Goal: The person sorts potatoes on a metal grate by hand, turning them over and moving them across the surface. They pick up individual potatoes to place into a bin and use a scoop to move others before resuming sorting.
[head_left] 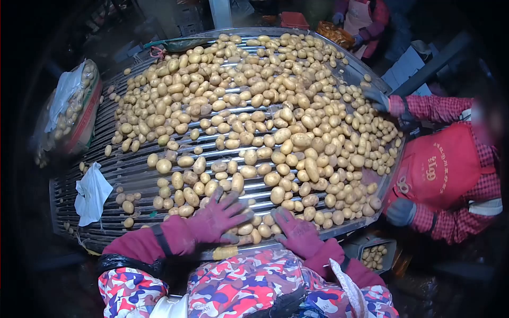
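Left to right. One sack (69,114) of potatoes at far left edge, partly in shadow. One white rag (91,195) on the slatted tabletop (127,172). Potatoes (265,116) spread over most of the tabletop, hundreds, too many to count. Two gloved hands at near edge: left hand (218,216) flat, fingers spread, palm down on potatoes, gripping nothing; right hand (297,233) likewise open and flat, potatoes touching fingertips and just ahead. One crate (374,254) of potatoes below the rim, half hidden. Two co-workers: one in red apron (440,167) at right, one at top, cut off.
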